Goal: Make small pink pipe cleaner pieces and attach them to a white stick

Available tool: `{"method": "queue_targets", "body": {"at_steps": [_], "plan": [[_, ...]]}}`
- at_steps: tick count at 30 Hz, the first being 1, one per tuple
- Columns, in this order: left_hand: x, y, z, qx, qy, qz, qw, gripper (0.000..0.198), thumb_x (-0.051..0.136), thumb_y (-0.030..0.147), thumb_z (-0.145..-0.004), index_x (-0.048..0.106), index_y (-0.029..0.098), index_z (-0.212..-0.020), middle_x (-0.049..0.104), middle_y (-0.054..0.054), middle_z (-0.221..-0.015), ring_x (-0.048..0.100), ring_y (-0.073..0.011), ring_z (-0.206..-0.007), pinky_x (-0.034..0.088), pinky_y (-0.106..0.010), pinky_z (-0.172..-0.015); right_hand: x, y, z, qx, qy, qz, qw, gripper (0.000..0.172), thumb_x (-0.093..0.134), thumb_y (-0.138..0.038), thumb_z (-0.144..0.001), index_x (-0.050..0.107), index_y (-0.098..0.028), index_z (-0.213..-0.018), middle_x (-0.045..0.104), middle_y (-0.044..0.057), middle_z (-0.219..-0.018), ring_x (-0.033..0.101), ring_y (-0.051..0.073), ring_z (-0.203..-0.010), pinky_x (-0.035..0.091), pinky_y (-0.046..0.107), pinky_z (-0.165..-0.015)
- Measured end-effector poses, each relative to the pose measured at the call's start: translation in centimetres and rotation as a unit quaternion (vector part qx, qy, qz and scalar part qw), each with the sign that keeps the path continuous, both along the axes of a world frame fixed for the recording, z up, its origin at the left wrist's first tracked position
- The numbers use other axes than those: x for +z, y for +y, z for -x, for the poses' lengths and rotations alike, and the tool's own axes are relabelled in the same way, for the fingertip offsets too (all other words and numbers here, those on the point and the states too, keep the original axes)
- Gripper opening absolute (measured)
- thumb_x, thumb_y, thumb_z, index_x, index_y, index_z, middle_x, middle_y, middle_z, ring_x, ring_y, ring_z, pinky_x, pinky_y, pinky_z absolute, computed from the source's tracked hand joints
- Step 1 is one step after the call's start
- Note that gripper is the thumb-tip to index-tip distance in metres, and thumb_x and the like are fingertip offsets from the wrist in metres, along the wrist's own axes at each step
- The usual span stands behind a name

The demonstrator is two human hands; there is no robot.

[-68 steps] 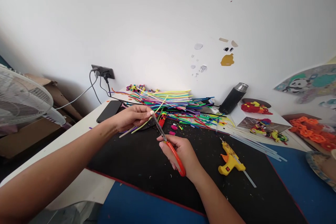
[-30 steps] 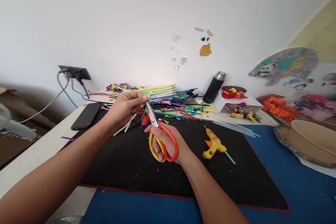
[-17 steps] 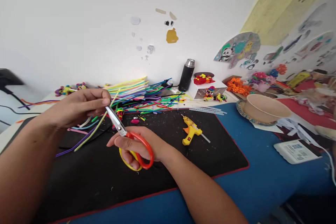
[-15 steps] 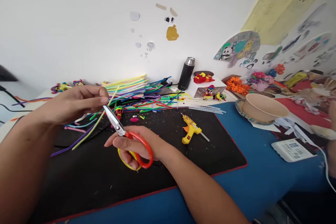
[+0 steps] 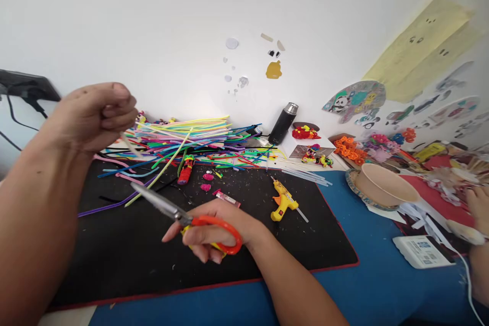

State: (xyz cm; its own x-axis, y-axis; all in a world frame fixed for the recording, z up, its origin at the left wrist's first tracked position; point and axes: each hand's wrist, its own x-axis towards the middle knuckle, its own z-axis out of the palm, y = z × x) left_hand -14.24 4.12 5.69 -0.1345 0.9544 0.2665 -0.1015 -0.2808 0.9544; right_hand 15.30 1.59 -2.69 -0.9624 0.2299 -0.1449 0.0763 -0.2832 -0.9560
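My right hand [image 5: 214, 226] grips a pair of scissors [image 5: 179, 214] by their orange and yellow handles, the closed blades pointing left above the black mat [image 5: 114, 260]. My left hand [image 5: 95, 114] is raised at the upper left with its fingers curled in a pinch on a short pale piece of pipe cleaner [image 5: 129, 146], blurred by motion. A pile of coloured pipe cleaners [image 5: 191, 140] lies behind both hands along the wall.
A yellow glue gun [image 5: 282, 202] lies on the mat's right part. A black flask [image 5: 282, 123] stands by the wall. A paper bowl [image 5: 382, 188], craft figures [image 5: 349, 146] and a white packet [image 5: 422, 251] sit at the right. Another person's hand [image 5: 477, 204] is at the far right edge.
My left hand has risen away from the scissors with a short cut piece. The scissors have dropped lower and turned to point left. The long yellow-green pipe cleaner now lies on the mat.
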Motion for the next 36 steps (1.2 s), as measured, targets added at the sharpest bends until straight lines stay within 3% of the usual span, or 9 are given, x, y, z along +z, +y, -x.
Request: {"method": "queue_targets", "body": {"at_steps": [4,8,13,17,23,25,30,36], "plan": [[0.3,-0.7,1.0,-0.019,0.03,0.013,0.999,0.027,0.075,0.03,-0.083,0.059,0.016,-0.067,0.043,0.005,-0.052,0.036,-0.0043,-0.048,0.024,-0.02,-0.053,-0.3,-0.7,1.1,-0.01,-0.046,-0.002,0.999,0.05,0.076,-0.052,-0.09,0.072,-0.015,-0.122,0.061,-0.006,-0.063,0.049,0.005,-0.042,0.039,0.017,-0.042],[0.0,-0.4,-0.9,-0.057,-0.004,-0.005,0.998,0.035,0.086,0.04,-0.076,0.061,0.018,-0.067,0.04,0.005,-0.053,0.032,-0.0061,-0.048,0.02,-0.023,-0.05,-0.6,-0.2,1.4,-0.115,-0.027,-0.021,0.993,0.057,0.072,-0.062,-0.089,0.071,-0.014,-0.119,0.06,-0.005,-0.062,0.049,0.007,-0.041,0.039,0.019,-0.041],[-0.5,-0.3,-2.7,-0.092,0.006,0.012,0.996,0.044,0.088,0.052,-0.074,0.061,0.018,-0.069,0.039,0.004,-0.054,0.03,-0.0077,-0.05,0.017,-0.022,-0.046,-0.1,0.7,-0.9,-0.206,-0.12,-0.14,0.961,0.056,0.067,-0.066,-0.091,0.068,-0.017,-0.117,0.059,-0.006,-0.062,0.052,0.009,-0.041,0.04,0.019,-0.042],[-0.8,-0.7,-3.3,-0.138,0.012,0.006,0.99,0.046,0.078,0.052,-0.087,0.055,0.017,-0.069,0.041,0.004,-0.057,0.029,-0.0077,-0.051,0.02,-0.021,-0.046,-0.1,1.2,-3.5,-0.233,-0.243,-0.28,0.899,0.049,0.066,-0.063,-0.093,0.069,-0.018,-0.111,0.061,-0.004,-0.065,0.053,0.01,-0.045,0.038,0.021,-0.047],[-1.2,-1.3,-4.2,-0.174,0.053,0.002,0.983,0.049,0.067,0.056,-0.094,0.051,0.018,-0.067,0.042,0.004,-0.057,0.028,-0.0089,-0.052,0.023,-0.021,-0.048,-0.2,2.7,-5.6,-0.232,-0.399,-0.527,0.714,0.042,0.065,-0.06,-0.094,0.072,-0.019,-0.09,0.071,0.004,-0.076,0.064,0.018,-0.07,0.032,0.026,-0.058],[-1.2,-1.4,-4.5,-0.177,0.062,-0.002,0.982,0.05,0.067,0.058,-0.093,0.051,0.019,-0.066,0.042,0.004,-0.056,0.028,-0.0093,-0.051,0.023,-0.022,-0.048,-0.1,3.3,-5.9,-0.212,-0.431,-0.561,0.674,0.041,0.064,-0.059,-0.096,0.072,-0.02,-0.09,0.075,0.007,-0.085,0.068,0.02,-0.078,0.032,0.027,-0.06],[-1.0,-1.4,-4.8,-0.179,0.099,-0.01,0.979,0.054,0.063,0.062,-0.093,0.05,0.02,-0.061,0.042,0.003,-0.055,0.029,-0.0104,-0.048,0.024,-0.024,-0.047,0.0,4.4,-5.7,-0.174,-0.503,-0.571,0.625,0.045,0.063,-0.064,-0.094,0.075,-0.021,-0.102,0.078,0.012,-0.104,0.073,0.028,-0.096,0.037,0.029,-0.064],[-1.2,-1.4,-5.0,-0.175,0.153,-0.018,0.972,0.049,0.062,0.057,-0.094,0.052,0.02,-0.063,0.045,0.003,-0.056,0.034,-0.0111,-0.048,0.028,-0.023,-0.048,-0.2,5.3,-5.0,-0.158,-0.516,-0.579,0.61,0.056,0.06,-0.07,-0.092,0.074,-0.022,-0.116,0.078,0.014,-0.112,0.073,0.031,-0.102,0.044,0.031,-0.071]]}}
